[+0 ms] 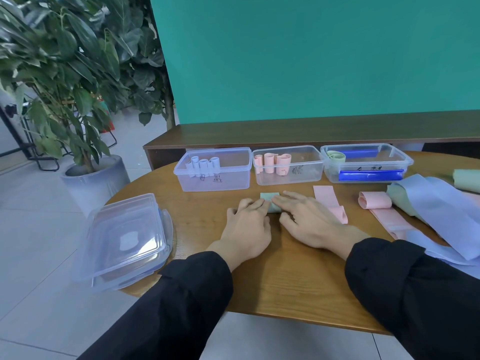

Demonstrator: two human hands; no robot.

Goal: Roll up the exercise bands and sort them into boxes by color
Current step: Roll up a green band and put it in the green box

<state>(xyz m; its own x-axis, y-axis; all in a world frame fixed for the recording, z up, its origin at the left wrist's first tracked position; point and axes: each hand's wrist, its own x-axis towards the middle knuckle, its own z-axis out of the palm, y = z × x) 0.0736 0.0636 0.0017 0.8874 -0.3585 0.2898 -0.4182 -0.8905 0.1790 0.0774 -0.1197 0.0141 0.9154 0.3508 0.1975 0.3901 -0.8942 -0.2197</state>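
A pale green band (270, 201) lies partly rolled on the wooden table (285, 276) in front of the boxes. My left hand (246, 227) and my right hand (309, 222) both press on its roll with straight fingers. Behind it stand three clear boxes: the left box (213, 183) holds light blue rolls, the middle box (288, 178) holds pink rolls, and the right box (405, 162) holds a green roll (336, 156). A pink band (330, 201) and a pink roll (375, 200) lie to the right.
A heap of loose light blue and green bands (436, 203) covers the table's right side. Stacked clear lids (124, 242) overhang the left edge. A potted plant (78, 100) stands on the floor at the left. A dark shelf (311, 131) runs behind the boxes.
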